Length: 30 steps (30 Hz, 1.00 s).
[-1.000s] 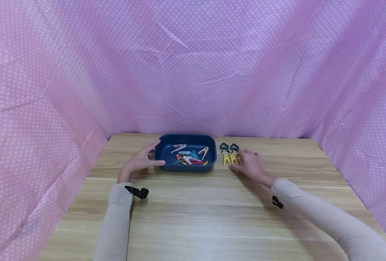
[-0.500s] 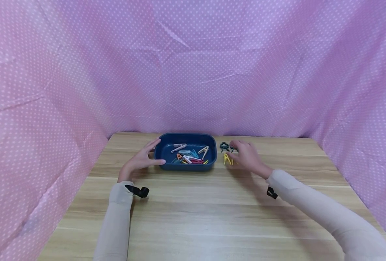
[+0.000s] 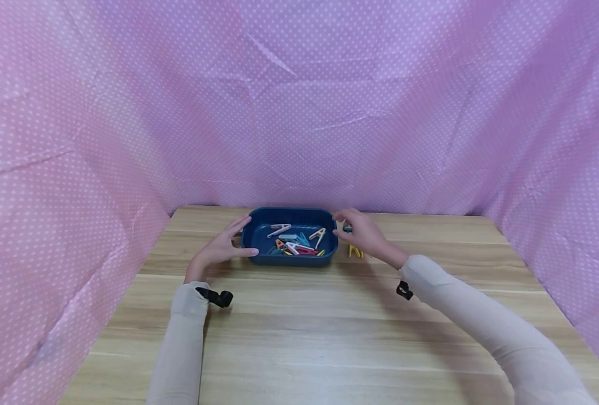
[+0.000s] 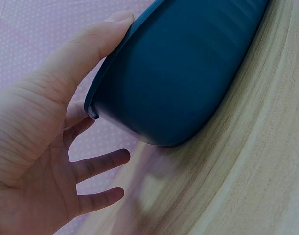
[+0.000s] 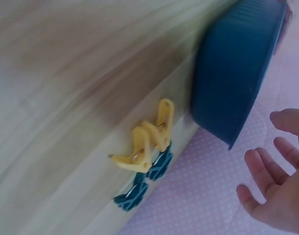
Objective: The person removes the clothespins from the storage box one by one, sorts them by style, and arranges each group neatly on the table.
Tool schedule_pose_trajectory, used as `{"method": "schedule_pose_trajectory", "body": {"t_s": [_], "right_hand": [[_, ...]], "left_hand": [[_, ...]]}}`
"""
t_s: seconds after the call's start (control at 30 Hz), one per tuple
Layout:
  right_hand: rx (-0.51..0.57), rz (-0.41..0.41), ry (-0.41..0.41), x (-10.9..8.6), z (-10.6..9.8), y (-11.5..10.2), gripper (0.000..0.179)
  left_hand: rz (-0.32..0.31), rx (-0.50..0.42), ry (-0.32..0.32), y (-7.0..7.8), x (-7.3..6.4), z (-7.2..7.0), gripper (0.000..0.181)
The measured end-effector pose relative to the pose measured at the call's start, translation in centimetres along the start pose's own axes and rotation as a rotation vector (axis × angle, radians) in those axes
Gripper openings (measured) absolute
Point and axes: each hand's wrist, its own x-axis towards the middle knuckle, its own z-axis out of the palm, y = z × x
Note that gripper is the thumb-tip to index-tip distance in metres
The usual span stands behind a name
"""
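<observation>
The left sleeve is cut off by the bottom edge of the head view. The left hand spans the left end of the blue basin, fingers spread wide, thumb on the near rim and a fingertip at the far corner; the left wrist view shows 2 lower fingers straight and free, another partly hidden behind the rim.

The basin sits upright on the bench, its long axis running left to right. Inside, a pale pink clip splays its legs leftward; orange, light blue, white and red clips overlap too much to count; a beige clip splays toward the near side.

The right hand is at the basin's right end, fingers parted, loosely bent and holding nothing; whether they touch the rim is hard to tell. It partly hides 2 yellow clips, legs toward the person, and 2 dark green clips, bunched blurrily beside them in the right wrist view. The right sleeve runs off the bottom edge.
</observation>
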Motion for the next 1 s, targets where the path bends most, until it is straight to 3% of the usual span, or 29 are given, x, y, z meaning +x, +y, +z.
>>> {"method": "schedule_pose_trajectory", "body": {"t_s": [0.3, 0.5, 1.0], "right_hand": [[0.048, -0.068, -0.073, 1.9, 1.2, -1.4, 0.030], [0.067, -0.075, -0.138, 3.3, 2.6, -1.8, 0.030], [0.077, 0.003, -0.302, 5.5, 5.2, -2.2, 0.033]], "left_hand": [[0.027, 0.060, 0.000, -0.2, 0.0, -0.1, 0.105], [-0.007, 0.036, -0.002, -0.1, -0.1, -0.1, 0.105], [-0.006, 0.004, -0.003, 0.0, 0.0, 0.1, 0.104]]}}
